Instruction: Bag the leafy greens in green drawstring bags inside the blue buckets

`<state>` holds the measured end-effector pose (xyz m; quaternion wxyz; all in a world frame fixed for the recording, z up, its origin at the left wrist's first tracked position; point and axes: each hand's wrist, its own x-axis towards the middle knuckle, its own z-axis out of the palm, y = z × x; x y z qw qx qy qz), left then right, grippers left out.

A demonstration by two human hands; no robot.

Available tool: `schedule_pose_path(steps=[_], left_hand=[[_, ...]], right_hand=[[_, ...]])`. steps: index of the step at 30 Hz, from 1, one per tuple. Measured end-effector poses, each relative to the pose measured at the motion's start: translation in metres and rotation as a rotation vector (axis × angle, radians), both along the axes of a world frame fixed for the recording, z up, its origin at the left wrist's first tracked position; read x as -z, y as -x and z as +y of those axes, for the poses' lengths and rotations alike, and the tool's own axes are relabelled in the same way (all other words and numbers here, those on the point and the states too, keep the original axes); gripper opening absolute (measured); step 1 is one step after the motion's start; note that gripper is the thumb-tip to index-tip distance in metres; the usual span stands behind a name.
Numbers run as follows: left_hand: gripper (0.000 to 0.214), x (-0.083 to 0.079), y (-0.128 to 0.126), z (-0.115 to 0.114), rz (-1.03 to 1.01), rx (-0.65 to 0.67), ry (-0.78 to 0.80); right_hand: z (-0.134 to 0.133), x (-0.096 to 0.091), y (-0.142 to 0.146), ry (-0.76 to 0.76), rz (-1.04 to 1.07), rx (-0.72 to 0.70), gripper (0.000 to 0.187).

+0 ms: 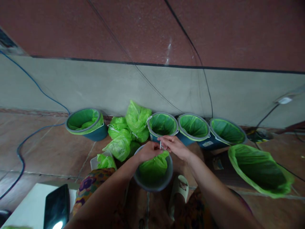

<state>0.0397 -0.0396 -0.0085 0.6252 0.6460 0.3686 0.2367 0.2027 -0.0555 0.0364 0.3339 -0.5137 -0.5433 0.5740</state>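
A grey bucket (143,183) stands on the floor between my knees, with a green plastic bag (153,167) stuffed inside it. Both my hands meet over its far rim. My left hand (149,151) is closed, pinching the top of the green bag. My right hand (173,146) is closed too, fingers pinched on a thin white tie (160,145) at the bag's mouth. Behind the bucket lies a heap of tied green bags (128,130).
Several blue buckets lined with green bags stand along the wall: one at left (87,124), three at right (194,127). A large green-lined tub (259,170) sits at far right. A blue cable (21,146) curls on the tiled floor. A dark tablet (56,206) lies at lower left. My slipper (178,187) shows below.
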Motion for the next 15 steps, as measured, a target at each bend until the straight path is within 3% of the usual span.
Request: schedule_pose_path(steps=[3,6,10,13,15], left_hand=[[0.019,0.000,0.000,-0.002,0.014,0.075,-0.130],[0.021,0.002,-0.001,-0.001,0.019,0.049,-0.145],[0.016,0.008,-0.001,0.003,0.040,-0.149,-0.001],[0.012,0.010,0.000,0.004,-0.034,-0.306,0.157],[0.012,0.011,0.002,0.005,-0.080,-0.364,0.176]], right_hand=[[-0.001,0.008,0.003,0.081,0.028,0.014,0.050],[0.001,0.021,0.003,0.107,-0.028,-0.039,0.051],[0.006,0.034,0.001,0.055,-0.139,-0.039,0.042],[0.007,0.034,0.000,0.056,-0.185,-0.007,0.024],[0.005,0.031,0.000,0.075,-0.213,-0.019,0.017]])
